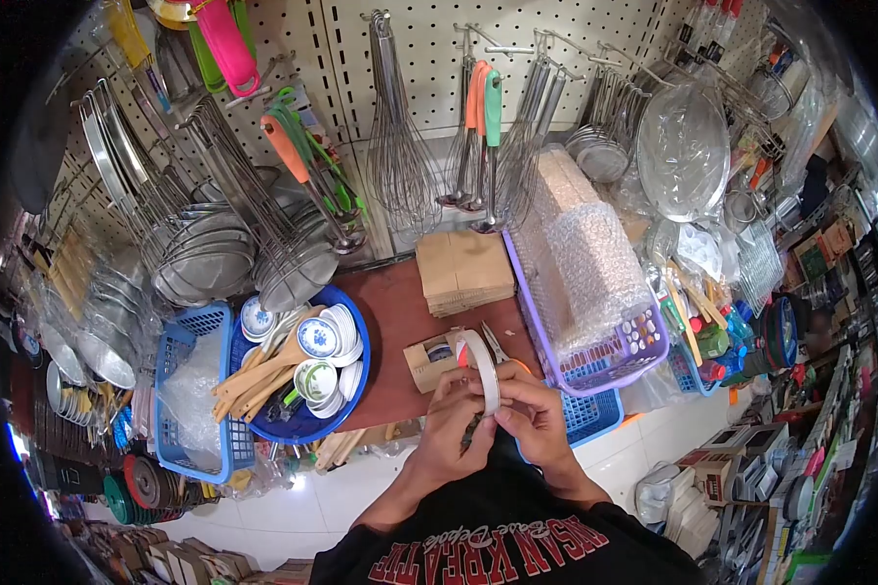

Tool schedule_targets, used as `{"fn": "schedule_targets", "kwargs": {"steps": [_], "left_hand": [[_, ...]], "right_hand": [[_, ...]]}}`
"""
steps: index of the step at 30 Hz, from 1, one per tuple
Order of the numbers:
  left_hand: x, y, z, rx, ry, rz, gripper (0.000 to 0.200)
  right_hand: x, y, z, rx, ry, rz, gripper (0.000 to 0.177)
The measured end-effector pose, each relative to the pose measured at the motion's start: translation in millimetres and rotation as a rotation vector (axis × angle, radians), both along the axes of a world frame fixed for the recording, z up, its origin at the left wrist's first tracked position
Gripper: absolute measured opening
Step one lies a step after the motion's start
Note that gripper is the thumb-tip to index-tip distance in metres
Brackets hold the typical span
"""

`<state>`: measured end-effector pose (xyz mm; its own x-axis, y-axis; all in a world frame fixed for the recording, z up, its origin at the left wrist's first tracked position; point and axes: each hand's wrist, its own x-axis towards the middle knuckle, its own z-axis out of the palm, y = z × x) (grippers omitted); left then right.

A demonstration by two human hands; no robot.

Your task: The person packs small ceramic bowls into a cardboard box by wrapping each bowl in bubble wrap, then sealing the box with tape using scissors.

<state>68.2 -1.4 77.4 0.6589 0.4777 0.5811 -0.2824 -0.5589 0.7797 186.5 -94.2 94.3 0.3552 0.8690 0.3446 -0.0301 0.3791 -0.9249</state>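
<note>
Close in front of my chest, both hands hold a roll of tape (488, 378), its whitish edge turned up. My left hand (451, 421) is closed on the roll's left side. On the other side, my right hand (537, 414) grips it with thumb and fingers near the edge. Just beyond the roll, a pair of scissors (495, 343) lies on the reddish-brown table (376, 312), partly hidden by my hand. A small brown cardboard piece (423, 365) rests left of the roll. Farther back sits a stack of brown paper envelopes (465, 271).
To the left, a blue bowl (361, 390) holds wooden utensils and small dishes beside a light blue basket (234, 444). On the right stands a purple basket (595, 385) with bubble-wrapped goods (600, 263). Whisks (400, 166), ladles (485, 185) and strainers (205, 253) hang from the pegboard.
</note>
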Motion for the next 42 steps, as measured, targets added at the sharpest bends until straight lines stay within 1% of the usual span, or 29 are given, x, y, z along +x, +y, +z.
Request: {"fn": "schedule_targets", "kwargs": {"steps": [4, 7, 10, 13, 16, 22, 25, 28, 31, 34, 37, 40, 42], "left_hand": [[4, 0, -3, 0.024, -0.027, 0.022, 0.019], [6, -1, -4, 0.076, 0.000, 0.053, 0.019], [10, -2, -8, 0.103, -0.027, 0.081, 0.017], [12, -1, -13, 0.157, -0.025, 0.090, 0.016], [12, 3, -9, 0.249, 0.038, 0.097, 0.018], [9, 6, -12, 0.376, 0.041, 0.168, 0.021], [9, 6, -11, 0.344, -0.005, 0.237, 0.022], [1, 11, -14, 0.269, 0.092, 0.237, 0.023], [-4, 15, -16, 0.294, 0.113, 0.247, 0.024], [-7, 15, -14, 0.335, 0.137, 0.295, 0.027], [-12, 14, -19, 0.304, 0.236, 0.304, 0.028], [-15, 15, -12, 0.294, 0.274, 0.284, 0.028], [-16, 14, -14, 0.310, 0.286, 0.280, 0.028]], "right_hand": [[3, 1, -3, 0.024, -0.111, -0.045, 0.030], [3, 2, -1, 0.030, -0.131, -0.076, 0.028], [3, -1, -3, -0.029, -0.095, -0.087, 0.027], [2, 2, 0, 0.014, -0.091, -0.127, 0.022], [4, 2, -1, -0.009, -0.094, -0.112, 0.022], [8, 6, -4, 0.020, -0.053, 0.009, 0.024], [7, 10, -12, -0.014, 0.003, 0.028, 0.026], [12, 16, -8, -0.121, -0.118, -0.006, 0.031], [11, 20, -1, -0.119, -0.230, -0.144, 0.040], [10, 20, 3, -0.159, -0.301, -0.259, 0.039], [15, 25, -2, -0.062, -0.567, -0.289, 0.032], [14, 25, -4, -0.136, -0.464, -0.280, 0.026], [19, 27, -7, -0.121, -0.519, -0.288, 0.025]]}}
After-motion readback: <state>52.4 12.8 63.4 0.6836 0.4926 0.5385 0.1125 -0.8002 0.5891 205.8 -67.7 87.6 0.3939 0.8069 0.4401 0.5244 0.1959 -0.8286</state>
